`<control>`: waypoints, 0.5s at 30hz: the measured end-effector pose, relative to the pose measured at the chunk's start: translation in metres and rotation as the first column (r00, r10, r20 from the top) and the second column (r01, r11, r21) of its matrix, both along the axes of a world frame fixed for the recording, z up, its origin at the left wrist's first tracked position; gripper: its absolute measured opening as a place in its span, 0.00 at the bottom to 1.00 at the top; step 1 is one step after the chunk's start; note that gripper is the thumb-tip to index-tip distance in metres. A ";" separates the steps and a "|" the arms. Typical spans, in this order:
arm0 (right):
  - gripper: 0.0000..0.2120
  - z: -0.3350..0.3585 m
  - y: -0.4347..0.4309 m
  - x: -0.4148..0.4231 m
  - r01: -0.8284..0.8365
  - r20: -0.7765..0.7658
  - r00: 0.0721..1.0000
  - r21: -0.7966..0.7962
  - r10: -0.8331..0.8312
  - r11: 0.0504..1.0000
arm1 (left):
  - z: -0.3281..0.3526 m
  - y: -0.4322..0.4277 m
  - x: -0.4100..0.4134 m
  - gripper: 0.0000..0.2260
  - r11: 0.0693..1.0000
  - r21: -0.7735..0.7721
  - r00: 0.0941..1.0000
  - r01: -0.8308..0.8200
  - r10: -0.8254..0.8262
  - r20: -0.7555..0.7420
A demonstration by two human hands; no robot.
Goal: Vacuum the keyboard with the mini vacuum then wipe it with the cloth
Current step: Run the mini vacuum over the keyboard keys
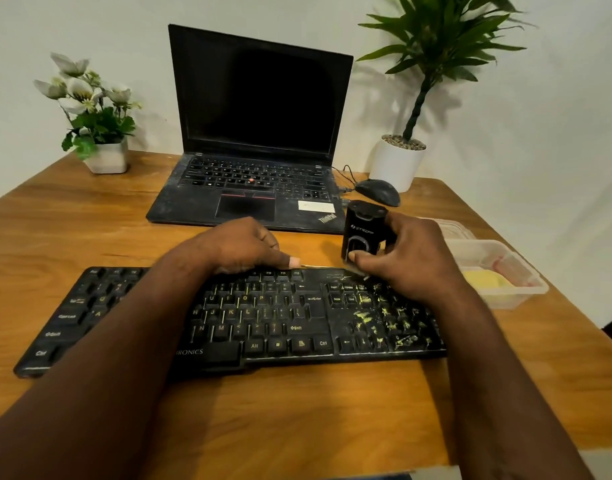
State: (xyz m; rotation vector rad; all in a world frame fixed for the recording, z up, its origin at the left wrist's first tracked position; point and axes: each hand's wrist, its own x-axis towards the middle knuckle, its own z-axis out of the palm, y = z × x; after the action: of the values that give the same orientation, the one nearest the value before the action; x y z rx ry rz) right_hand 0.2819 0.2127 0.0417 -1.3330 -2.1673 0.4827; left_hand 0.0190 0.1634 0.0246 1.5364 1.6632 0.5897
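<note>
The desk (89,220) was smooth wood with a soft sheen. The keyboard (263,317) and mini vacuum (361,233) were matt black plastic, the keyboard speckled with yellow bits. The tub (519,289) looked like clear plastic.

Warm dim light, soft wall shadows, wide-angle edge warp
</note>
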 end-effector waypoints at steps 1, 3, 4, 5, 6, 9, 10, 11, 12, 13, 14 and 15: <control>0.28 0.001 0.001 0.000 0.065 0.027 0.997 0.066 -0.067 0.996 | 0.000 -0.001 0.000 0.18 1.000 -0.001 1.000 -0.004 0.004 -0.008; 0.26 0.002 -0.001 0.005 0.062 -0.044 0.997 0.037 -0.060 0.997 | 0.002 -0.002 -0.001 0.18 1.000 -0.004 1.000 -0.015 0.015 -0.027; 0.24 0.002 -0.003 0.008 0.001 -0.120 0.993 -0.045 -0.006 0.999 | 0.003 -0.002 -0.003 0.18 1.000 -0.009 0.999 -0.015 0.014 -0.034; 0.23 0.002 -0.006 0.008 -0.077 -0.188 0.981 -0.128 0.052 0.989 | 0.004 -0.003 -0.004 0.19 1.000 -0.015 0.999 -0.010 0.009 -0.040; 0.21 0.002 -0.009 0.006 -0.148 -0.214 0.971 -0.186 0.107 0.971 | 0.005 -0.003 -0.006 0.18 1.000 -0.022 0.999 -0.005 0.004 -0.044; 0.25 -0.003 -0.009 -0.006 -0.124 -0.112 0.988 -0.142 0.109 0.982 | 0.006 -0.004 -0.008 0.17 0.999 -0.043 0.999 0.002 -0.003 -0.044; 0.27 -0.003 -0.007 -0.008 -0.052 -0.067 0.997 -0.064 0.048 0.997 | 0.006 -0.004 -0.009 0.17 0.999 -0.046 0.999 -0.001 -0.001 -0.050; 0.27 -0.002 -0.007 -0.009 0.005 -0.048 0.999 0.002 -0.005 1.000 | 0.006 -0.004 -0.010 0.18 0.999 -0.051 0.998 -0.005 0.002 -0.056; 0.26 -0.001 -0.007 -0.009 0.019 -0.063 0.998 0.022 -0.018 1.000 | 0.006 -0.004 -0.010 0.18 0.998 -0.057 0.998 -0.010 0.006 -0.060; 0.24 -0.001 -0.008 -0.007 -0.014 -0.107 0.994 -0.017 0.013 1.000 | 0.006 -0.004 -0.012 0.18 0.998 -0.063 0.998 -0.013 0.009 -0.067; 0.21 -0.001 -0.009 -0.005 -0.083 -0.172 0.983 -0.094 0.066 0.992 | 0.007 -0.004 -0.012 0.18 0.998 -0.068 0.997 -0.016 0.011 -0.076; 0.18 -0.001 -0.011 -0.004 -0.165 -0.217 0.968 -0.169 0.127 0.972 | 0.007 -0.004 -0.013 0.18 0.998 -0.068 0.997 -0.019 0.013 -0.082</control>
State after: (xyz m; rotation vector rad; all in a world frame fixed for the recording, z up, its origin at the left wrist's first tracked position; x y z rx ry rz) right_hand 0.2776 0.2017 0.0406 -1.1632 -2.0970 0.8607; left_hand 0.0058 0.1591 0.0315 1.5166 1.7407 0.4792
